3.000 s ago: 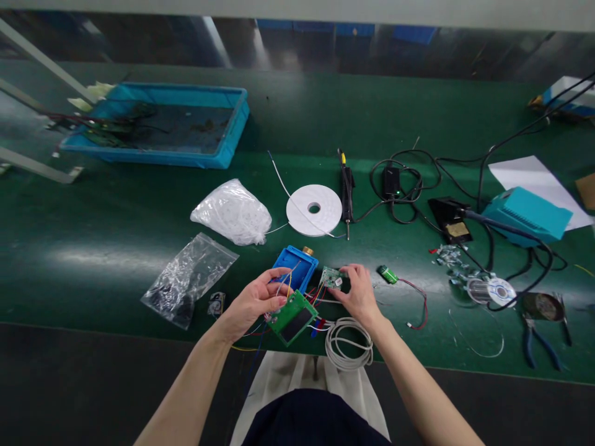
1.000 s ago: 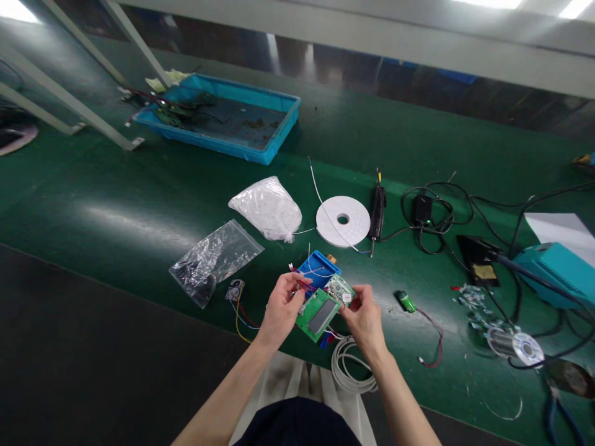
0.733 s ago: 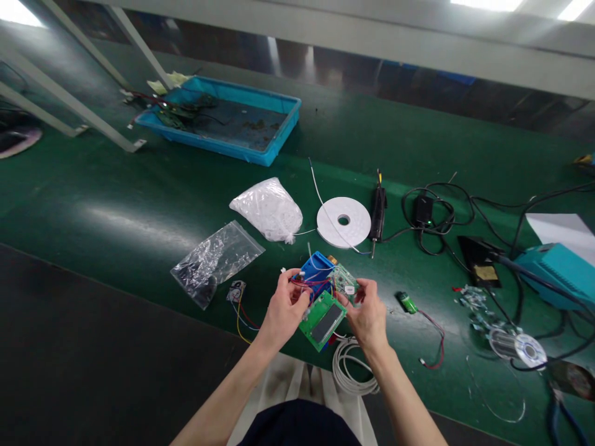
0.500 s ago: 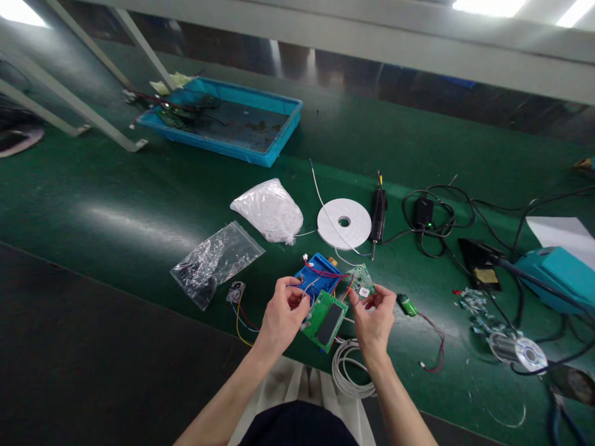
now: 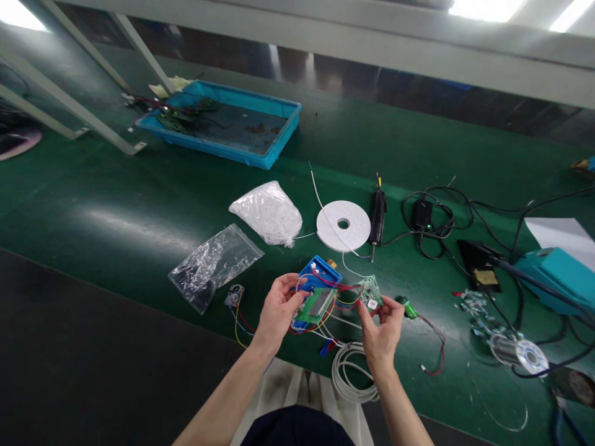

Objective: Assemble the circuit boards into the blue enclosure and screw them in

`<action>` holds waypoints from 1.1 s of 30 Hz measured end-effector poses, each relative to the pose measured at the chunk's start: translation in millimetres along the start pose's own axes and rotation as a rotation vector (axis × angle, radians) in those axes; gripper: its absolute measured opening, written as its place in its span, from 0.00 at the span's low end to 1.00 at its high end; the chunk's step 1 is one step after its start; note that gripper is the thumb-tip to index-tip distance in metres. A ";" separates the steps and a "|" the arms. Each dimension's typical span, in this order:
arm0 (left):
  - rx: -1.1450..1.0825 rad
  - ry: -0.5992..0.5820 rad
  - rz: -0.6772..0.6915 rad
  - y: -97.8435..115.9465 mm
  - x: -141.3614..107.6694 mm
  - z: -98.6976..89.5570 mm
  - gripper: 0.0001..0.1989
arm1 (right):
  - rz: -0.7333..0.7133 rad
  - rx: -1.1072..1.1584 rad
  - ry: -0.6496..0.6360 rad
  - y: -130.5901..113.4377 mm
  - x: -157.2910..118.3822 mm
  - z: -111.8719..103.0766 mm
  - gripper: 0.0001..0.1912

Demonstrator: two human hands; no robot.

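Pinching display board (image 5: pixel 320 303), left hand (image 5: pixel 279 305) | small circuit board (image 5: pixel 370 290) gripped, right hand (image 5: pixel 383 327) | both near tabletop (image 5: pixel 153 192) front edge

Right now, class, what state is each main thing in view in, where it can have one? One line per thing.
Left hand: at the display board's edge, exact grip unclear
Right hand: pinching the small circuit board
Blue case: open, wires over it
Gray cable: coiled
Black adapter: green light lit
Green cylinder's plug: unconnected
White-filled bag: full, neck gathered
Clear zip bag: flat, seal unclear
Blue tray: open, partly filled
White roll: lying flat
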State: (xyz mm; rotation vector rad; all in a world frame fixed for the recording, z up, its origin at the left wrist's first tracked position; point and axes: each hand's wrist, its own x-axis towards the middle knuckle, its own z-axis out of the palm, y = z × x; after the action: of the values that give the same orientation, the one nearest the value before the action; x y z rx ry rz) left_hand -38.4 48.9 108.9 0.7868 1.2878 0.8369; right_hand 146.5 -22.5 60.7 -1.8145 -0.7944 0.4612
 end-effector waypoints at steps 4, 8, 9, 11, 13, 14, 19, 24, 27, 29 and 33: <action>0.156 -0.105 -0.064 4.0 -1.3 -4.8 0.16 | -0.035 -0.009 -0.055 -2.9 1.3 5.3 0.24; 0.284 -0.184 -0.081 9.8 -3.6 -10.1 0.10 | -0.096 -0.051 -0.175 -12.0 5.6 21.9 0.24; 0.296 -0.183 -0.072 10.6 -3.6 -11.1 0.10 | -0.116 -0.068 -0.202 -14.9 7.0 26.1 0.24; 0.301 -0.166 -0.053 11.0 -2.6 -12.6 0.13 | -0.166 -0.105 -0.253 -20.5 9.4 33.2 0.23; 0.278 -0.154 -0.037 9.8 -0.5 -13.7 0.17 | -0.221 -0.148 -0.299 -24.4 11.1 38.4 0.21; 0.256 -0.157 -0.032 8.7 0.7 -14.1 0.20 | -0.247 -0.172 -0.320 -25.6 11.6 40.3 0.20; 0.131 -0.203 -0.036 1.8 5.2 -18.2 0.25 | -0.334 -0.313 -0.411 -28.0 13.7 42.7 0.13; 0.223 -0.138 -0.110 9.4 -5.9 -33.1 0.17 | -0.390 -0.435 -0.474 -30.4 18.4 40.1 0.09; 0.437 -0.041 -0.093 26.4 -17.3 -42.7 0.16 | -0.408 -0.487 -0.468 -30.9 16.9 40.2 0.10; 0.702 0.082 0.113 36.2 -16.0 -43.6 0.16 | -0.419 -0.514 -0.455 -31.7 13.3 41.4 0.11; 0.961 0.012 0.529 36.5 18.7 -33.3 0.07 | -0.437 -0.563 -0.444 -36.5 5.1 47.2 0.13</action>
State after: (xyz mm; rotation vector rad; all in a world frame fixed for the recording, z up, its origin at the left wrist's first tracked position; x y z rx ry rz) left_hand -73.1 84.1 127.7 1.9456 1.5088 0.5863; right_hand 108.8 21.0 77.3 -1.9806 -1.7235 0.3759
